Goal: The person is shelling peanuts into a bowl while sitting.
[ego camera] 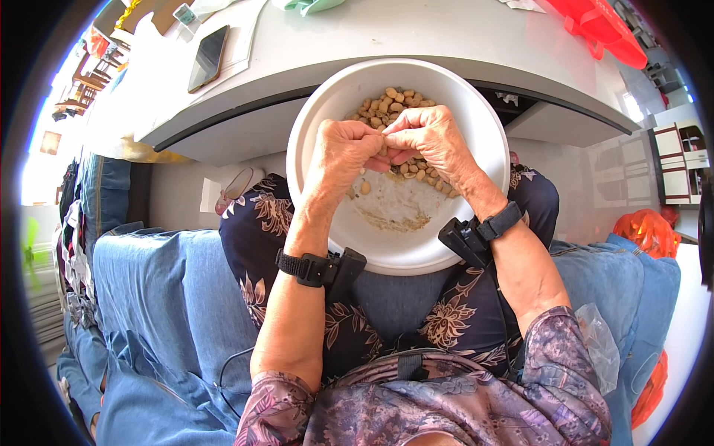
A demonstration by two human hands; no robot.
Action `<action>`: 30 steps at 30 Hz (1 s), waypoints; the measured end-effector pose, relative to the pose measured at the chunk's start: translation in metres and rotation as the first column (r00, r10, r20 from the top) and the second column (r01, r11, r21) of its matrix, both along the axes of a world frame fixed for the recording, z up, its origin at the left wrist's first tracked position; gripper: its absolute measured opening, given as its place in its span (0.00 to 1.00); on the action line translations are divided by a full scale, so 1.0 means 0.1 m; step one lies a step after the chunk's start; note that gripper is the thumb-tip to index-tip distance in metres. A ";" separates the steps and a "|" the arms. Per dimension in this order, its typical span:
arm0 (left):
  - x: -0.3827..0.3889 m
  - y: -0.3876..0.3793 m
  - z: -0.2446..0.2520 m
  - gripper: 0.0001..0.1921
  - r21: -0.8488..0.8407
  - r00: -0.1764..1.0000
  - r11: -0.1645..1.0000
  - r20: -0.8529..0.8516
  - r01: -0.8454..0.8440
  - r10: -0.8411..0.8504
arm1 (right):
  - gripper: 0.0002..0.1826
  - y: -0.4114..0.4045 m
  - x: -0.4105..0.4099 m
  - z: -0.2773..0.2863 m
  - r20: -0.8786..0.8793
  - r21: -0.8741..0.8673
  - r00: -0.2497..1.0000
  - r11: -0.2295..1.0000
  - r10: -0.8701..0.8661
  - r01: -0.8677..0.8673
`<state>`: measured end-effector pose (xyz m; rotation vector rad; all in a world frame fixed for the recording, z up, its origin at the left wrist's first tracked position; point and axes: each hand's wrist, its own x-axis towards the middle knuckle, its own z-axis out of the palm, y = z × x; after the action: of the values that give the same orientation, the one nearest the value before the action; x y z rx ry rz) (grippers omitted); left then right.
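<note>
Over a white plastic basin (401,262), my left hand (343,153) and my right hand (432,139) meet fingertip to fingertip. Between them they pinch a peanut in its shell (383,149), mostly covered by the fingers. Unshelled peanuts (390,103) are heaped on the far side of the basin and run down to its right. A single peanut (365,187) sits apart below my left hand. Brown crumbs and dirt (407,224) coat the near part of the basin floor.
Beyond the basin is a white table (424,33) with a smartphone (209,58) and a red bag (602,28). An open drawer gap (505,100) shows under its edge. Blue denim (162,279) covers the seat. A clear plastic bag (599,340) lies at right.
</note>
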<state>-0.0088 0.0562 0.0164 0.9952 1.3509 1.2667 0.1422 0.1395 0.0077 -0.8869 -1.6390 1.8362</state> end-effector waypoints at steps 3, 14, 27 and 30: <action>0.03 0.00 -0.01 0.08 0.010 1.000 1.000 -0.009 -0.017 0.017 | 0.05 -0.01 0.00 0.01 -0.006 -0.023 1.000 1.000 -0.001 0.001; 0.15 0.02 -0.07 0.09 -0.014 0.993 0.994 -0.028 -0.113 0.112 | 0.03 -0.07 -0.05 -0.07 -0.003 -0.067 0.995 0.992 -0.104 0.104; 0.18 0.06 -0.15 0.10 0.025 0.981 0.981 0.001 -0.192 0.192 | 0.04 -0.13 -0.10 -0.06 -0.026 -0.070 0.980 0.978 -0.197 0.195; 0.18 0.06 -0.16 0.11 0.030 0.982 0.982 -0.001 -0.188 0.188 | 0.04 -0.14 -0.10 -0.06 -0.085 -0.111 0.975 0.974 -0.207 0.197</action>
<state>0.0095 0.0620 0.0006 0.9071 1.4595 1.4297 0.1324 0.1257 0.0018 -0.9562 -1.3543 1.8042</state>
